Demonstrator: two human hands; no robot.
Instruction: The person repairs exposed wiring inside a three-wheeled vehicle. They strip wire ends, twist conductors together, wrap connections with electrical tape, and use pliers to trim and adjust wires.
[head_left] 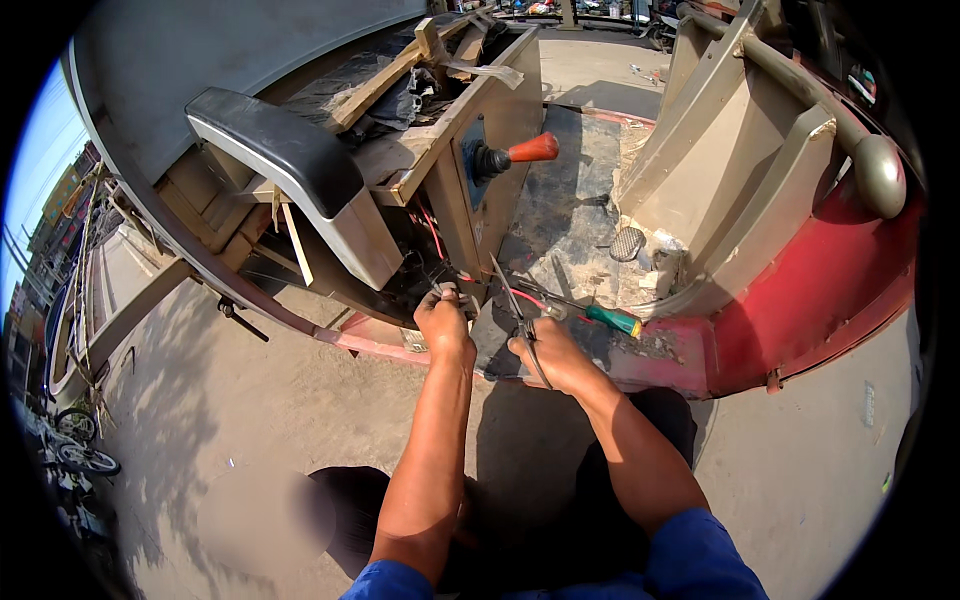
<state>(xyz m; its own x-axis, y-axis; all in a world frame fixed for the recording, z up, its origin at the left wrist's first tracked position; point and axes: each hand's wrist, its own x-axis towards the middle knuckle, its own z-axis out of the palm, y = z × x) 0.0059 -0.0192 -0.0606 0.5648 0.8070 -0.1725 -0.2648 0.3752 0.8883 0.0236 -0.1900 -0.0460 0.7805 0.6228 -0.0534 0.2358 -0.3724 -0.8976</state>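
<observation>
My left hand is closed, its fingertips pinched on thin dark wires at the lower corner of a beige box frame. To its right, my right hand grips a slim, dark metal tool with a long pointed end slanting up and away; its exact kind is unclear. A green-handled screwdriver lies on the dusty step just beyond my right hand. Near it a red wire runs across the floor, and another red wire hangs inside the frame's opening.
An orange-handled lever sticks out of the box's side. A black-topped armrest overhangs at left. Broken wood strips lie on top. A beige panel with a rail and a red curved body panel stand at right.
</observation>
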